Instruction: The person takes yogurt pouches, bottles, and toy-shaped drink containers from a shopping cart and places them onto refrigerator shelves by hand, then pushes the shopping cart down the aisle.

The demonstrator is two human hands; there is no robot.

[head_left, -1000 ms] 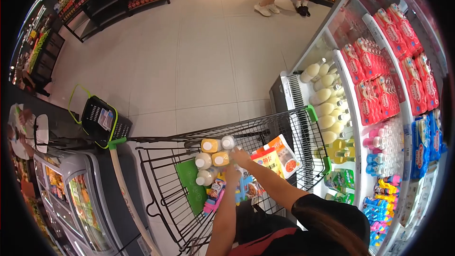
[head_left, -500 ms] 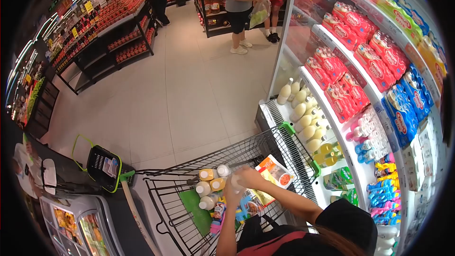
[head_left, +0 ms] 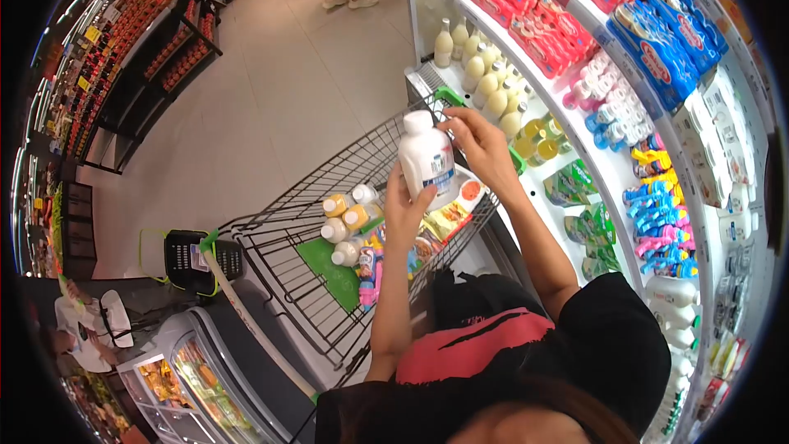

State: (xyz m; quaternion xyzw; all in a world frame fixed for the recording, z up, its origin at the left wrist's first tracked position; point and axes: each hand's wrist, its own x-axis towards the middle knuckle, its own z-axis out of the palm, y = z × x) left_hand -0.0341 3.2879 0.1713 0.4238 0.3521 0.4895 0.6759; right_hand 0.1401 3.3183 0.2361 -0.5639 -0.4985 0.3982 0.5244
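1. Pale tiles (head_left: 271, 57) run behind the cart (head_left: 325, 267), its small bottles (head_left: 334, 230) bunched inside.
2. Left hand (head_left: 401, 207) clasps the white bottle (head_left: 431, 166) above the cart, thumb across its front. Best to keep that grip firm and the cap upright.
3. Right hand (head_left: 483, 146) is loosely spread beside the bottle's shoulder; contact, I can't tell. Light fingers there would steady it without hiding the label.
4. Half a second ago, both hands were lower, amid the groceries.
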